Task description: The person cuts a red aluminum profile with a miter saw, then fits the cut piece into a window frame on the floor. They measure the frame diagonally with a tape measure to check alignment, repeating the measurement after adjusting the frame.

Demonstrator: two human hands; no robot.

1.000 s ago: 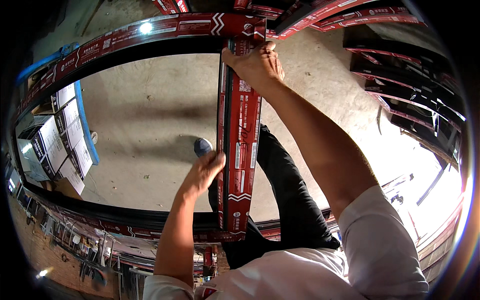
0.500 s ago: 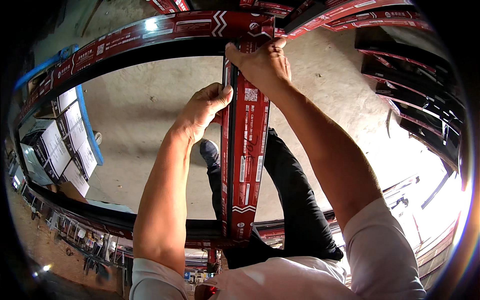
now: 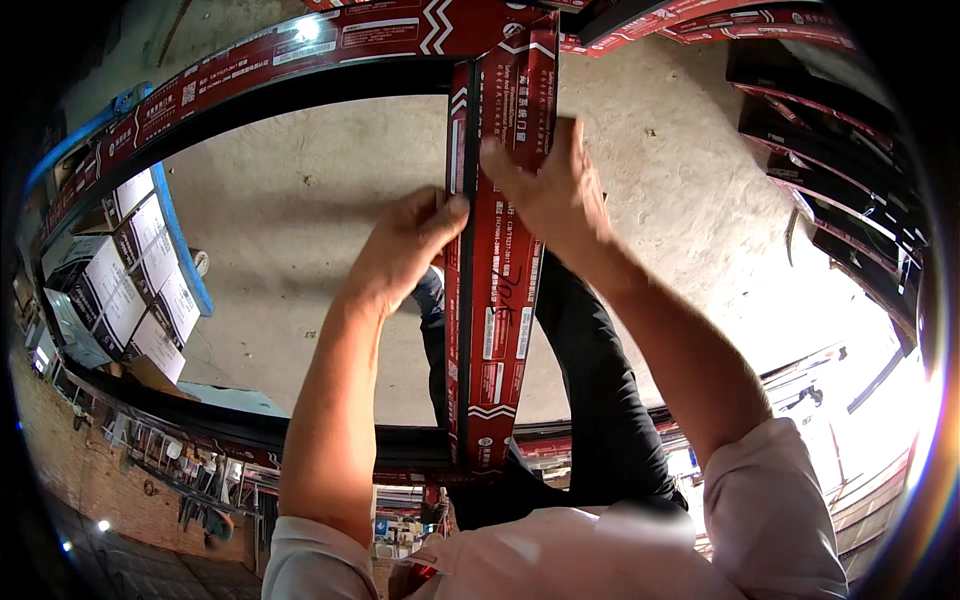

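Observation:
Before me stands a large dark window frame [image 3: 320, 50] faced with red printed film. Its upright bar [image 3: 492, 340] runs down the middle of the head view, with a black strip [image 3: 467, 300] along its left part. My left hand [image 3: 400, 245] is closed on the bar's left edge, thumb towards me and the other fingers hidden behind. Slightly higher, my right hand [image 3: 565, 200] straddles the bar's right part. Its thumb lies across the red face, while the fingers reach past the right edge, a little blurred.
Cartons with white labels [image 3: 150, 260] are stacked at left beside a blue rail [image 3: 183, 240]. More dark and red profiles [image 3: 820, 180] lie at the right. Below the bar are my legs [image 3: 590, 390] on the concrete floor [image 3: 660, 150]. Shelving with assorted items [image 3: 190, 475] shows lower left.
My right hand has slid down the bar from its top joint, uncovering the upper red film. My left hand has shifted slightly lower along the left edge. The view has moved a little.

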